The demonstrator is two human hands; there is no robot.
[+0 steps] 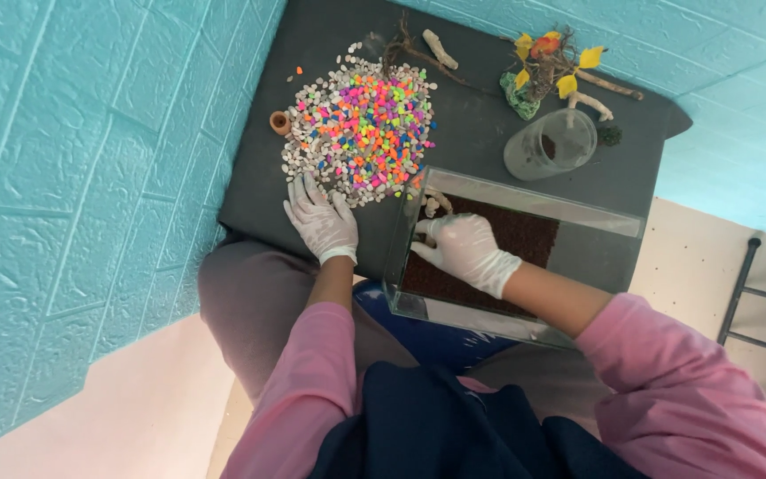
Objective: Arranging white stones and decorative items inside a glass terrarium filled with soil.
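Fingers of my left hand (321,222) lie spread and flat, palm down, on the dark mat (480,133), their tips touching the near edge of the pebble heap (361,129); they clasp nothing. Fingers of my right hand (465,250) are loosely curled inside the glass tank (525,191), resting on its contents; I cannot tell whether they pinch anything. Both hands wear thin white gloves, and pink sleeves cover the forearms.

Containers. The glass tank is a clear rectangular box standing at the near edge of the mat, just beside the pebble heap. Its floor carries a layer of dark brown substrate (525,235), with a few pale pebbles (436,202) lying in the corner nearest the heap. A clear plastic cup (550,144) stands behind the tank with a little dark matter at its bottom. A small clay pot (280,122) lies on its side at the heap's left edge.

Other items. Pale driftwood pieces (441,49) and an artificial plant with yellow leaves (547,62) lie at the far side of the mat. No packages, labels or signs are legible in this view.
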